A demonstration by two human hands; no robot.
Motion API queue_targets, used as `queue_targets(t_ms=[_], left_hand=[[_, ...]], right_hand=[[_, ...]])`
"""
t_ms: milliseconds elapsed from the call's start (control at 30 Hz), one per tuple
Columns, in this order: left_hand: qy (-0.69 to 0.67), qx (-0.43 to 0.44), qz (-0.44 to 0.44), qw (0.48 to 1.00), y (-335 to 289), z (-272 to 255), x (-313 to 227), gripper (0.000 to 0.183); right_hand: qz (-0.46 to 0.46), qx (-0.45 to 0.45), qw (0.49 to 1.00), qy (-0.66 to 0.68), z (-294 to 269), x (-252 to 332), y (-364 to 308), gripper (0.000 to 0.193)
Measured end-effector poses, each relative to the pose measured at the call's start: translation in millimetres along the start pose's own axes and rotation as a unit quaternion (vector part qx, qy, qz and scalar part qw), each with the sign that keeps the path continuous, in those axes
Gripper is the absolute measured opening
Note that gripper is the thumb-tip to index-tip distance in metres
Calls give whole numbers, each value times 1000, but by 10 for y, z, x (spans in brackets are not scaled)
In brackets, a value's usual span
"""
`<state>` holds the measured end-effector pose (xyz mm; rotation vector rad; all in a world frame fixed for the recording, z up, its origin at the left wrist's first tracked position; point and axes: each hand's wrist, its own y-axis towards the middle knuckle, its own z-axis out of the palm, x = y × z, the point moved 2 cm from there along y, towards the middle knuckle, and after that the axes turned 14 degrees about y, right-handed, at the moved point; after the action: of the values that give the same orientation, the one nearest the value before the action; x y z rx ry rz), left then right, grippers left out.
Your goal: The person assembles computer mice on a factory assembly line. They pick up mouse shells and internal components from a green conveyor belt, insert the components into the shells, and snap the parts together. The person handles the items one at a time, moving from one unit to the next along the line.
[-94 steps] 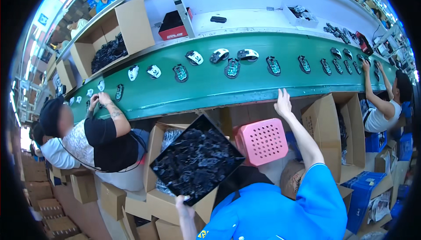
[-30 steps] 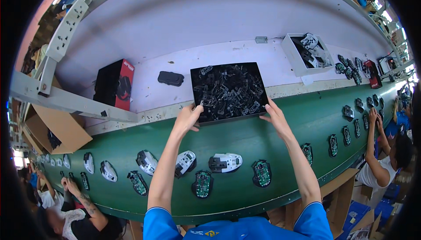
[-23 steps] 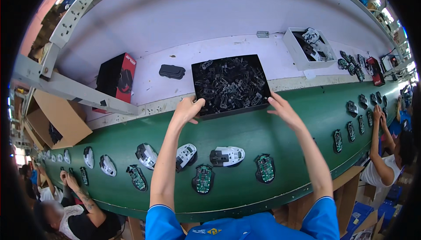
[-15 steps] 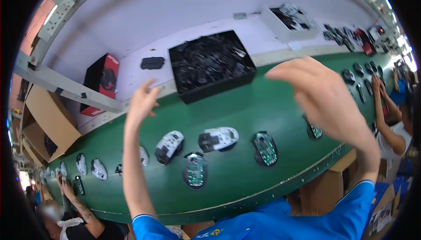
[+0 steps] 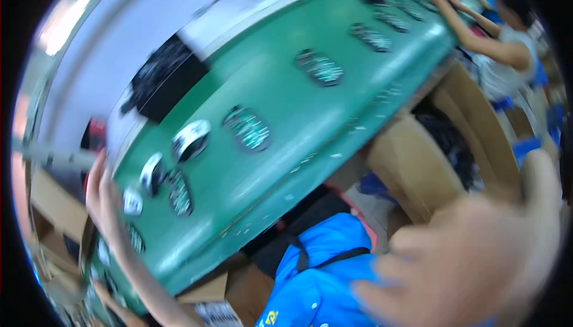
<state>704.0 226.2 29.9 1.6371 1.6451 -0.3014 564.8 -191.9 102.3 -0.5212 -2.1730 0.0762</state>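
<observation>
My left hand (image 5: pixel 102 198) is raised at the left over the far edge of the bench, its fingers stretched out and nothing in them. At the lower right my right hand (image 5: pixel 447 264) hangs in front of the bench, close to an open carton, and motion smears its fingers. On the green bench (image 5: pixel 292 115) lie computer mouse bases with green circuit boards, among them one in the middle (image 5: pixel 246 128) and one farther right (image 5: pixel 320 68). White-and-black mice (image 5: pixel 191 140) sit to the left of these. Neither hand touches them.
A black box (image 5: pixel 169 82) full of dark parts stands at the bench's back. The open brown carton (image 5: pixel 412 169) with dark contents is below the front edge at right. A co-worker (image 5: pixel 501 46) works at the far right; another brown carton (image 5: pixel 57 201) stands at the left.
The view has swung to the right and tilted. My right hand has come down from above the bench to the front, beside the carton; my left hand stays raised at the left.
</observation>
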Motion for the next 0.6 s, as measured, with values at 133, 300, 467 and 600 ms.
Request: queue_targets(t_ms=[133, 300, 467, 600], left_hand=[[18, -27, -9, 999, -608, -227, 226, 42], [72, 1, 28, 997, -857, -173, -68, 55], [37, 28, -73, 996, -1013, 283, -368, 43], [62, 65, -46, 995, -972, 448, -482, 44]], right_hand=[[261, -482, 834, 62, 68, -881, -1324, 12], [577, -401, 710, 38, 1249, -2332, -2604, 69], [528, -270, 795, -129, 2132, -3757, -2299, 117], [408, -345, 838, -108, 1937, -3984, -2105, 110]])
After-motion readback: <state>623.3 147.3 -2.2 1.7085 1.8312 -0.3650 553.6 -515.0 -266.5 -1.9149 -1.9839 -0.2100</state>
